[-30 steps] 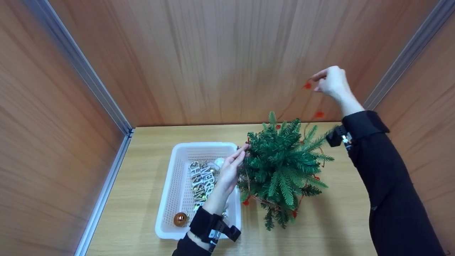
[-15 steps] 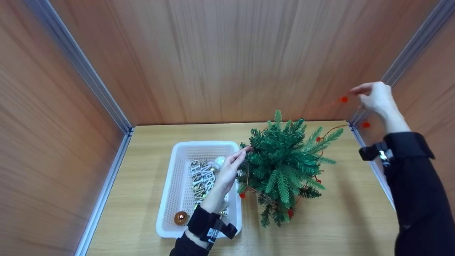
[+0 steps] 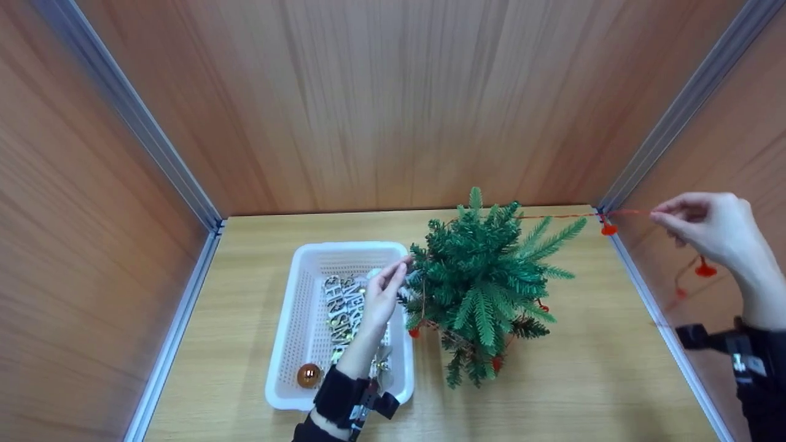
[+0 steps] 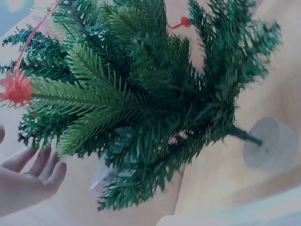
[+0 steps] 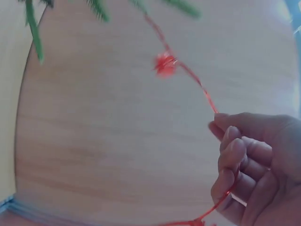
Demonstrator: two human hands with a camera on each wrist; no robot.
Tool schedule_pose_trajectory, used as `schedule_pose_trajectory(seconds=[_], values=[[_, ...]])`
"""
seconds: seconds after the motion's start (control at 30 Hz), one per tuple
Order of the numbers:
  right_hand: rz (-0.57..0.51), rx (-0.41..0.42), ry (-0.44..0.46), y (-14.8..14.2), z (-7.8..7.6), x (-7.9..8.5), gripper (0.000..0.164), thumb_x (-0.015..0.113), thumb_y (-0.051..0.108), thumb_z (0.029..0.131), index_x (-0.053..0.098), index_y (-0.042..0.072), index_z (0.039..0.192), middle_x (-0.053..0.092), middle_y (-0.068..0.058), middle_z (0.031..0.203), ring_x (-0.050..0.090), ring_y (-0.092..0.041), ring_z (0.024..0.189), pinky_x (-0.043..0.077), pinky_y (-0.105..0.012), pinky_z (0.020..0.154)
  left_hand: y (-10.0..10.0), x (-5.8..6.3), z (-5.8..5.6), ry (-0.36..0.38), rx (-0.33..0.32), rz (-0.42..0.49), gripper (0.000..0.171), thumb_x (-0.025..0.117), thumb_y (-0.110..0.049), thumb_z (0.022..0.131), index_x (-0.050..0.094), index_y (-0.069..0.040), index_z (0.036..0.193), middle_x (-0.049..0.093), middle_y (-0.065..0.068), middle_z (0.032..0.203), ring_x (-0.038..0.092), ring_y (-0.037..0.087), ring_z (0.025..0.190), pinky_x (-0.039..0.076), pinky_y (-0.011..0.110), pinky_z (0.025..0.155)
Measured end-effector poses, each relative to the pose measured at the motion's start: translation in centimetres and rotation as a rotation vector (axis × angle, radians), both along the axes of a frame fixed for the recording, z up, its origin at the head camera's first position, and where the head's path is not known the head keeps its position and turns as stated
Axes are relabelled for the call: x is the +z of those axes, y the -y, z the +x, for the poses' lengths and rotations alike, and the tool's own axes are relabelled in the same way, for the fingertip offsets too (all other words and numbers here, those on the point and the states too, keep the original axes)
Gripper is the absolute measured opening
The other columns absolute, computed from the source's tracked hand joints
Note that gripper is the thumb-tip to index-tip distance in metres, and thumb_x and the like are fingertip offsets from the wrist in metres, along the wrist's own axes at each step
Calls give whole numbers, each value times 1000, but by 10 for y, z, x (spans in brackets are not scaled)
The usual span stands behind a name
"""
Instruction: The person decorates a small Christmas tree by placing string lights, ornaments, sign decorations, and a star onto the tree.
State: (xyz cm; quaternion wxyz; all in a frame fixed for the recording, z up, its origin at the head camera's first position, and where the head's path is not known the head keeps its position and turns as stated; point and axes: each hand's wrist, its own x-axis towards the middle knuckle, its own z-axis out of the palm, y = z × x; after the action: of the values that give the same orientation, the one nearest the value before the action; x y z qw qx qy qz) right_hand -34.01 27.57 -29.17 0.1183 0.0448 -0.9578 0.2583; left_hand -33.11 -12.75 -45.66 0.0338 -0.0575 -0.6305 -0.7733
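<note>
A small green artificial Christmas tree (image 3: pixel 485 282) stands right of centre in the head view, its round grey base (image 4: pixel 273 148) visible from the left wrist. Red string garland (image 3: pixel 565 216) with flower-like pieces runs around its branches. Off to the right, my right hand (image 3: pixel 715 227) pinches the garland between thumb and index finger; a stretch spans taut back to the tree's far side. The garland's loose tail hangs below that palm. At the tree's left side is my left hand (image 3: pixel 382 294), fingers loosely extended beside a branch tip. Contact with the branch cannot be made out.
A white perforated basket (image 3: pixel 288 319) sits left of the tree, under the left forearm. Inside are silver letter ornaments (image 3: pixel 344 310) and a shiny copper ball (image 3: pixel 309 375). Wood-grain panels (image 3: pixel 344 110) with metal corner rails enclose the back and both sides.
My right hand has swung right and toward me, drawing the garland from slack behind the tree to a taut line. The left hand has shifted slightly left.
</note>
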Motion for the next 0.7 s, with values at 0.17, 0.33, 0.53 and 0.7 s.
schedule_pose_trajectory(seconds=[0.17,0.33,0.53,0.7], values=[[-33,25,-24,14,24,-5,23,61,17,84,62,-5,90,57,-11,62,50,-12,42,42,-19,39,3,3,15,-92,96,-30,30,47,-10,92,52,10,113,52,22,116,47,31,110,37,30,94],[-29,-41,-28,19,25,-11,25,61,19,85,62,-6,89,56,-11,59,47,-13,37,39,-21,35,1,9,26,-138,100,-24,29,48,-10,91,52,10,111,52,23,114,47,27,109,36,30,95],[-29,-33,104,30,21,-28,22,58,18,86,61,-4,89,57,-8,59,50,-18,40,41,-25,36,-1,15,33,-173,102,-4,26,47,-5,91,52,12,110,50,28,113,47,32,107,38,31,93],[-5,8,96,37,28,-30,14,61,9,82,61,-5,84,56,-8,57,47,-18,38,39,-24,34,2,14,37,-227,119,-44,25,47,-4,91,53,12,109,53,22,109,48,36,102,43,35,87]])
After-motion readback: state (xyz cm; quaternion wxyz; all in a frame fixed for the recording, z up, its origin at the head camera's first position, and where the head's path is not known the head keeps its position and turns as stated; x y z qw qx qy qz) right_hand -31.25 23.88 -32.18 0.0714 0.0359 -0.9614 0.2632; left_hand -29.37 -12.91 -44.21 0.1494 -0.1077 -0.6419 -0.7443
